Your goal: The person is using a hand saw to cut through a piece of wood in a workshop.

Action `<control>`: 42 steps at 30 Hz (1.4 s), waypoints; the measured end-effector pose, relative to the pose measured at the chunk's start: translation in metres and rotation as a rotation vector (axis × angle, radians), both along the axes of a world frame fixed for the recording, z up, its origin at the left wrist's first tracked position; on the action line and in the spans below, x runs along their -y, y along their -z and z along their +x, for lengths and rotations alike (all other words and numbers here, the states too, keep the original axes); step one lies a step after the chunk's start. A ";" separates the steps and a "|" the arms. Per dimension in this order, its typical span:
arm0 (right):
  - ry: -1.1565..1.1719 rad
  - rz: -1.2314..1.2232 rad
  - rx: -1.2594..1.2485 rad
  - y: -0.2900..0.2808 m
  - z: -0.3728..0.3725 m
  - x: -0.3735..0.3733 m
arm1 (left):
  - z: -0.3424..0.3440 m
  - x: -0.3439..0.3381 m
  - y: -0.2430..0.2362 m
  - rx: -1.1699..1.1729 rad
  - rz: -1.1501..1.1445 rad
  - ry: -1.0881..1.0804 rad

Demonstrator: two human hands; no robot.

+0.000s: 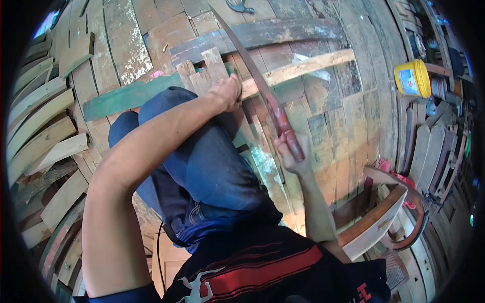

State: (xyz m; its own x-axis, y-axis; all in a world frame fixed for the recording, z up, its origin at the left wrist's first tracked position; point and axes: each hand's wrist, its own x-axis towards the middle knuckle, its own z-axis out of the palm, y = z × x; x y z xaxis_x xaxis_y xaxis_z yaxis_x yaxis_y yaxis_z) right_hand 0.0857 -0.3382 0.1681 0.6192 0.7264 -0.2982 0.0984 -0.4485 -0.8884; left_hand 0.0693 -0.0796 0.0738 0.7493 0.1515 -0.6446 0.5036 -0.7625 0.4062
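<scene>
Dark shirt [268, 283] foremost, left fingers [235, 87] tight on pale strip [303, 68], right fingers [281, 147] around saw handle [289, 135].

Middling light over the floor [364, 126], and there's a warm, bright patch beside my right forearm [317, 207]! Bluish glare pokes in at the far upper left. My right hand [295, 154] looks softly smeared around the saw handle [281, 121], boards [43, 111] bow along the left, and black swallows the rim.
</scene>
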 end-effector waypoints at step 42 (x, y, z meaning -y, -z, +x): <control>0.045 -0.095 0.072 -0.036 -0.033 0.040 | -0.007 -0.009 -0.020 -0.011 -0.075 -0.054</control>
